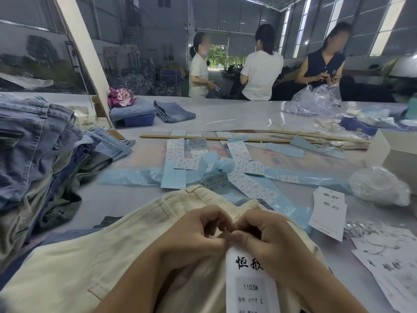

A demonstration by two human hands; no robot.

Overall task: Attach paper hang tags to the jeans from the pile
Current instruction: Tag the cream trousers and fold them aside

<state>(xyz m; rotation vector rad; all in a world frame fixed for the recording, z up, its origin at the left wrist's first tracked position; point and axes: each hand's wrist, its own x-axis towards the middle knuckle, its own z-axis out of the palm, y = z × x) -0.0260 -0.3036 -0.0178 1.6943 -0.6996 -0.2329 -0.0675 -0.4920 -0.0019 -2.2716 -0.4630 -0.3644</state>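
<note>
- Cream jeans [126, 251] lie across the near edge of the bench [237, 114], at six o'clock in the view, waistband end pointing away from the wearer.
- A white paper hang tag [249, 281] with black characters and a size sticker rests on the jeans, its top edge tucked under the fingertips.
- The left hand [191, 236] and the right hand [268, 238] meet fingertip to fingertip at the top of the tag. Each grip is closed in a fine pinch there; the string or fastener itself is too small to make out.
- The denim pile [38, 154] sits at nine o'clock, stacked high, blue and grey pairs folded roughly.
- Spare hang tags [328, 211] are stacked at three o'clock, with more loose ones nearer the wearer.
- Sticker sheets [239, 152] and blue backing strips [135, 175] are scattered at twelve o'clock, beyond the jeans.
- Three people stand at the far side of the bench.
- To do this step well, it seems best to keep the tag's hole pinned firmly, feed the fastener fully through a belt loop or seam, and tug gently to check it holds before letting go.
</note>
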